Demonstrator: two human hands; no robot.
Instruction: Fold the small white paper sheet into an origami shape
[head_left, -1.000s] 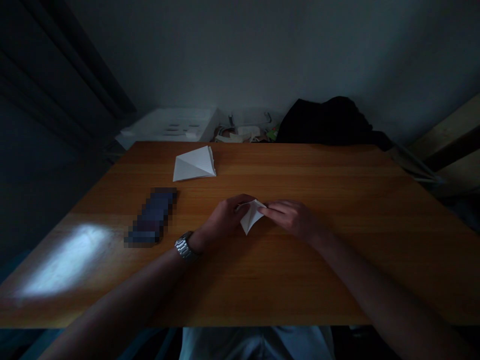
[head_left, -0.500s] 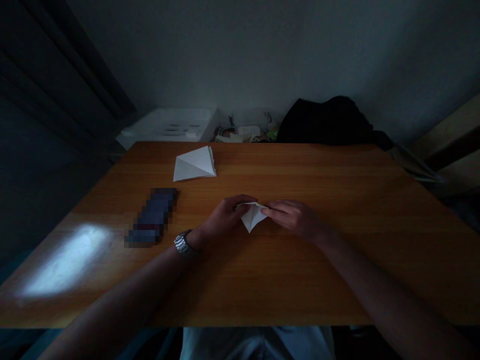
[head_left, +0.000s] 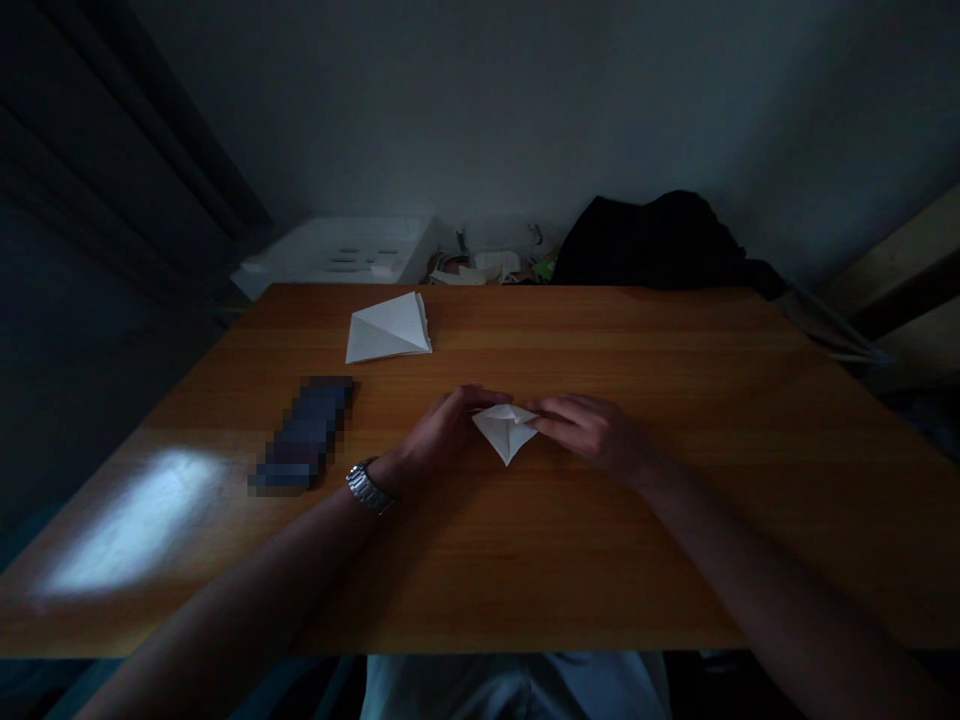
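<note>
A small piece of white folded paper (head_left: 506,435), creased down its middle and pointed toward me, is between my hands above the wooden table. My left hand (head_left: 448,422), with a metal watch (head_left: 369,487) on the wrist, grips it from the left; its fingers run along the far edge. From the right, my right hand (head_left: 581,425) pinches the paper's right corner between thumb and fingers. Part of the far side of the paper is hidden by the fingers.
Farther left on the table (head_left: 637,560) lies a stack of folded white paper (head_left: 390,328). Nearer me is a dark, pixelated flat object (head_left: 304,435). Behind the table stand a white plastic basket (head_left: 352,245), assorted small items and a black cloth heap (head_left: 652,245).
The folded paper has turned and spread wider, its near point shifting slightly right. My left thumb has moved off its front face. My right hand still pinches the right corner.
</note>
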